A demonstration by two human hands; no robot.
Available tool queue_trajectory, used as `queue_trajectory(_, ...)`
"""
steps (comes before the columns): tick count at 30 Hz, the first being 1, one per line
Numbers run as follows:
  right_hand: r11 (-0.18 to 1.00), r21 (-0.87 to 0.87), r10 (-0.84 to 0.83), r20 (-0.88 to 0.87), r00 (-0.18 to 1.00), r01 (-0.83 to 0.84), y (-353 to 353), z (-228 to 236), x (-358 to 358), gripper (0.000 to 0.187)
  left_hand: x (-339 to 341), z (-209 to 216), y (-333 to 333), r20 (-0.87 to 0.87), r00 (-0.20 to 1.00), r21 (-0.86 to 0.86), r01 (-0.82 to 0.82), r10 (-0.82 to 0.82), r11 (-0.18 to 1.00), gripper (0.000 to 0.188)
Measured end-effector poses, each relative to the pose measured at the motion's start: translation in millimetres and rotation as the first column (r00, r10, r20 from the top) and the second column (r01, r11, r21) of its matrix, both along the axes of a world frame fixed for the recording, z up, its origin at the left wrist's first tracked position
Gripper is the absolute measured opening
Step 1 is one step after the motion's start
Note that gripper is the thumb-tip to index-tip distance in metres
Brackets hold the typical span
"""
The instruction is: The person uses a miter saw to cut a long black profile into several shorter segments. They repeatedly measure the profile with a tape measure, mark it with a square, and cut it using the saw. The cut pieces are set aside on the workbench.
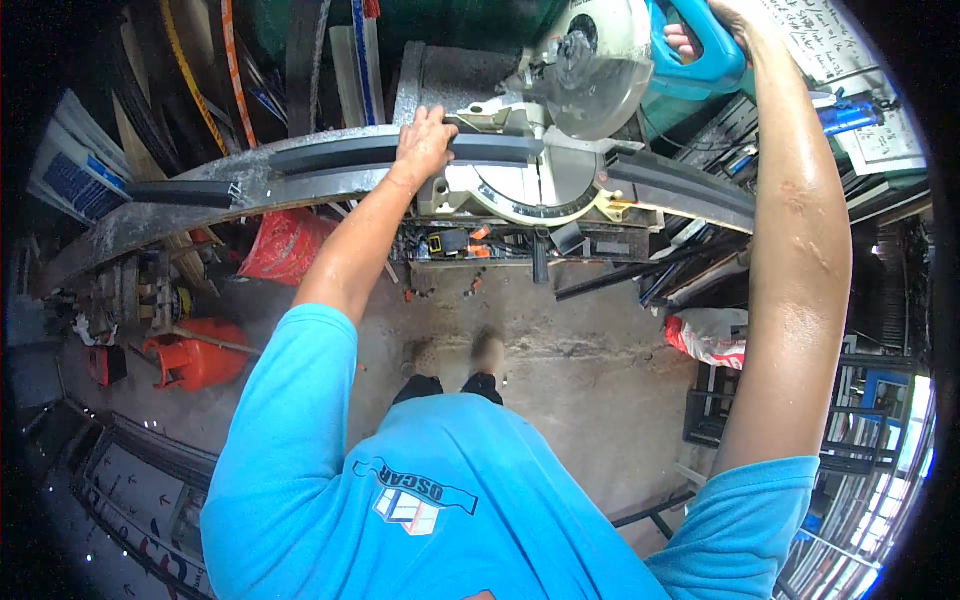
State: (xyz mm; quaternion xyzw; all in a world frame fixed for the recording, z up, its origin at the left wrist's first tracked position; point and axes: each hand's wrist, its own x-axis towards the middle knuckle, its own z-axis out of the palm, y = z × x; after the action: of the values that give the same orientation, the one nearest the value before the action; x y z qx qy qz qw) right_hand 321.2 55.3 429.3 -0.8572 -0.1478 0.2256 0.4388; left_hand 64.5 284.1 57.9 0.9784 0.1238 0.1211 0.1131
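Observation:
A miter saw (600, 95) with a clear blade guard stands at the far side of a long bench, its head raised above the round base (535, 190). My right hand (738, 18) is wrapped round the saw's teal handle (722, 62), and fingers show through the loop. My left hand (427, 142) grips a long dark profile bar (335, 154), holding it along the saw's fence. The bar's right end lies near the middle of the saw base, below the raised guard. Part of the bar is hidden under my left hand.
Another dark profile (185, 192) lies on the bench's left part, and one more (690, 183) lies to the right. Below the saw, a shelf holds small tools (470, 243). A red bag (285, 245) and an orange gas cylinder (195, 353) stand at left. A white-and-red sack (706, 336) sits at right.

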Motion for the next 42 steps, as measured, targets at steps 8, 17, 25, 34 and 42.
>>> queue_trajectory(8, 0.998, 0.049, 0.032, 0.021, 0.999, -0.033, -27, -33, -15, 0.064, -1, 7, -8, -0.016, 0.999, 0.025, -0.041, 0.042, 0.999, 0.039)
queue_trajectory(17, 0.991, 0.079, -0.117, 0.131, 0.985, 0.107, -56, -96, -95, 0.07, -4, -3, 1, -0.015, 0.998, 0.079, -0.053, 0.054, 0.995, 0.041)
queue_trajectory(25, 0.977, 0.166, -0.159, 0.167, 0.973, 0.131, -79, -126, -102, 0.071, 6, -3, -3, -0.008, 1.0, 0.077, -0.006, 0.007, 0.997, 0.04)
queue_trajectory(34, 0.97, 0.185, -0.195, 0.208, 0.959, 0.157, -79, -132, -118, 0.073, 6, 2, -5, -0.034, 0.999, 0.061, -0.003, 0.005, 0.998, 0.04)
queue_trajectory(42, 0.97, 0.181, -0.202, 0.223, 0.954, 0.163, -78, -134, -124, 0.074, 4, 2, -6, -0.028, 0.999, 0.069, -0.02, 0.022, 0.997, 0.041)
